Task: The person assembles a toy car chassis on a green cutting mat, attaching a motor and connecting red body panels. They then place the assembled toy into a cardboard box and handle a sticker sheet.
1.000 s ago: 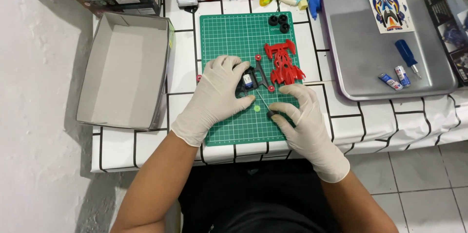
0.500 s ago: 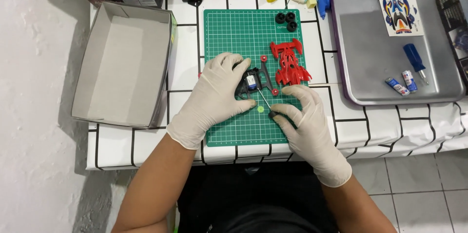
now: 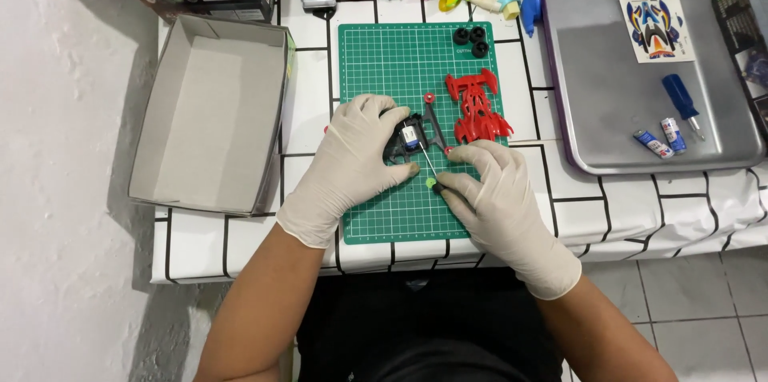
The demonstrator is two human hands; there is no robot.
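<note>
Little altered against a second ago: both gloved hands sit in the same spots on the green cutting mat (image 3: pixel 384 62), with only the view itself drifted a touch. Reads as steady, fine work kept at one point rather than a new step.

Left hand (image 3: pixel 352 160) lies over the black chassis (image 3: pixel 408 142) near the mat's middle, grip closed around its nine o'clock side, pinning it flat. Right hand (image 3: pixel 500 206), at five o'clock of the chassis, has its grip pinched narrow on a thin tool (image 3: pixel 427 164) with a green end, shaft slanting up toward the small motor.

Just at two o'clock of the chassis, a red car body (image 3: pixel 478 106), apart from both hands. Three black tyres (image 3: pixel 472 38) at the mat's one o'clock corner. On the bench at nine o'clock, an open cardboard box (image 3: pixel 208 110); at three o'clock, a metal tray (image 3: pixel 600 110) with a blue screwdriver (image 3: pixel 680 102).
</note>
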